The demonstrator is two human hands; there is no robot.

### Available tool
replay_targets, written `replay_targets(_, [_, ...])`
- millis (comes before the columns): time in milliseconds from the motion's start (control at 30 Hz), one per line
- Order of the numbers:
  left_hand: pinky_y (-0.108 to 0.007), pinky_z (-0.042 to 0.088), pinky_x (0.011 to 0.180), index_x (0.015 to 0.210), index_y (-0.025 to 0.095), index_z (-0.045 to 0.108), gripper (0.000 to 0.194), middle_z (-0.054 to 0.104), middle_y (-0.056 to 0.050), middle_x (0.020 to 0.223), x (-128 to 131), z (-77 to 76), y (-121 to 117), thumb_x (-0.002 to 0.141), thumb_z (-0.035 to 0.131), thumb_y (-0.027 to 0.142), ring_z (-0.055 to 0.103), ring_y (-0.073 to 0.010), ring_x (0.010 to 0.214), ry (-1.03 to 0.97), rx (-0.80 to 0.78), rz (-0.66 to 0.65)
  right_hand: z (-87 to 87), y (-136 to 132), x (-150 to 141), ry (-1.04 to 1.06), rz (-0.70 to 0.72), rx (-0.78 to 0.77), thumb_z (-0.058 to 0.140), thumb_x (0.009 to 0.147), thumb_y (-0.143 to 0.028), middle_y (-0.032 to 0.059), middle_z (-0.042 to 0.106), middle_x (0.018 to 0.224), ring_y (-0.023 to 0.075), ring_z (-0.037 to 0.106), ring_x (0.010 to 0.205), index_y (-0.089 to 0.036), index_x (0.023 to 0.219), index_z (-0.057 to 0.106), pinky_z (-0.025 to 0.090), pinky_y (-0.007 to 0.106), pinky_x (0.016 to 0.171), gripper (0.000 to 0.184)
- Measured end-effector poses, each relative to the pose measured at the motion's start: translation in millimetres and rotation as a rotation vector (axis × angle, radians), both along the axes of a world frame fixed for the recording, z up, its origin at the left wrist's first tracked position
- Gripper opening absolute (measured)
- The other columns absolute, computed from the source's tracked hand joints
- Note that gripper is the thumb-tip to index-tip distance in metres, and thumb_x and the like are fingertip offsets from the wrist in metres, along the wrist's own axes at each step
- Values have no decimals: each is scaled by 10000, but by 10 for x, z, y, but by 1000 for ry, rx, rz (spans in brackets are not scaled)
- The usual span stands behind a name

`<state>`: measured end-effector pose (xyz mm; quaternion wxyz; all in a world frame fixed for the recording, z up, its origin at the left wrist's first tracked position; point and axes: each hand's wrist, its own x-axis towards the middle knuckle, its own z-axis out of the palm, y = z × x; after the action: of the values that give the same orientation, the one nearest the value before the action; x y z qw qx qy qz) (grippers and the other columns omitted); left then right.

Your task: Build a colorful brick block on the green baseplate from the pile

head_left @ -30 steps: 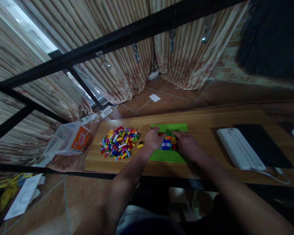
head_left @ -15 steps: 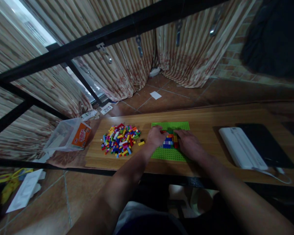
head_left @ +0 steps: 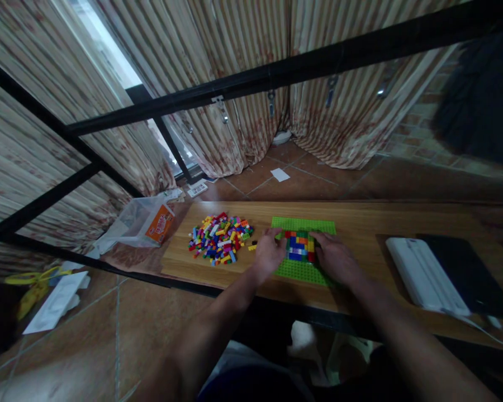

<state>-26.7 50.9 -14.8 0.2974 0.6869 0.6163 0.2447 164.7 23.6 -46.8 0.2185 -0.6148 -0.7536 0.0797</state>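
A green studded baseplate (head_left: 304,224) lies on the wooden table (head_left: 360,223). A small block of red, blue, orange and yellow bricks (head_left: 299,246) stands on it. My left hand (head_left: 269,253) rests at the plate's left edge, fingers curled against the block's left side. My right hand (head_left: 336,258) lies on the plate's right part, its fingers touching the block's right side. Whether either hand pinches a brick is hidden. A heap of loose coloured bricks (head_left: 220,237) lies to the left of my left hand.
A clear plastic tub with an orange label (head_left: 145,222) lies on its side at the table's left end. A white flat device (head_left: 423,273) and a black pad (head_left: 465,268) sit on the right. Black metal bars (head_left: 276,78) cross overhead. Curtains hang behind.
The view has shifted, so the table sits lower and further right in the picture. My hands have drawn back a little, and more of the brick block shows between them.
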Motion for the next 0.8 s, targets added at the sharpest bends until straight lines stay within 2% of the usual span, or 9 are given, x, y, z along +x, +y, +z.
replay_targets(167, [-259,521,808,1136,182,609,315,636,-66,1087,-443,-148,-583,827,550,159,630,-125,843,-87,43,-76,-107,-9,5,26,-16,59,420,762,-42,131,647,1190,266,608,1082,-163,1284,569,483,428,978,556])
replay_targets(233, [-250,519,783,1098,194,625,288,632,-58,1054,-629,-183,-729,826,541,148,625,-125,833,-90,43,-80,-114,-21,3,45,-37,82,429,741,-52,135,598,1270,275,584,1143,-165,1320,539,479,431,999,600])
replay_targets(300, [-251,516,755,1060,189,633,255,635,-55,1002,-811,-178,-791,826,540,150,619,-128,802,-63,50,-22,-91,-40,-8,65,-27,105,434,761,-93,143,544,1339,287,539,1220,-165,1351,507,452,446,1039,598])
replay_targets(400, [-265,512,761,1036,174,638,239,644,-61,978,-1069,-131,-765,821,538,142,620,-141,812,-25,68,91,-51,-73,-47,94,27,117,443,855,-242,163,491,1394,309,470,1297,-154,1371,473,405,476,1081,525])
replay_targets(533, [-266,508,771,1041,180,645,241,650,-61,1010,-1339,-107,-659,829,534,154,621,-143,839,-25,114,230,-138,-85,-91,71,39,91,499,868,-466,178,481,1402,348,459,1300,-164,1398,432,407,515,1060,614])
replay_targets(667, [-261,501,727,1060,192,654,273,652,-33,933,-1474,-120,-563,828,521,145,599,-124,752,12,103,311,-325,-50,-53,11,52,69,491,869,-492,186,483,1404,352,474,1289,-158,1398,435,420,510,1048,628])
replay_targets(800, [-271,503,769,1014,176,671,218,655,-43,921,-1498,-123,-440,841,539,168,602,-132,796,37,155,312,-405,-23,12,-11,78,61,501,867,-486,164,491,1403,342,494,1277,-198,1399,439,429,505,1044,608])
